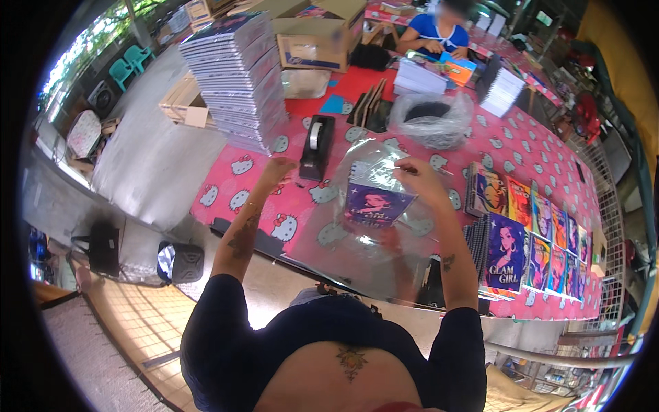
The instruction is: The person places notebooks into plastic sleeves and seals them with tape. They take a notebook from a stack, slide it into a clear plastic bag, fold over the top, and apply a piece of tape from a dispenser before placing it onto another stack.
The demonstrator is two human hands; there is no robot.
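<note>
A purple illustrated notebook (376, 204) lies on a clear plastic sheet (322, 237) at the table's near edge, its white upper part under shiny film. My right hand (420, 180) is at the notebook's upper right, fingers bent and closed on the film. Just left of a black tape dispenser (317, 147) is my left hand (277, 169), its fingers drawn together; anything between them is too small to make out. The dispenser carries a pale roll of tape and touches neither notebook nor sheet.
A tall stack of wrapped notebooks (237, 82) rises at the far left. Rows of colourful notebooks (506, 250) cover the right side. Behind the sheet sits a bundle of clear plastic (431, 120). Across the table a person in blue (439, 34) handles booklets near cardboard boxes (312, 51).
</note>
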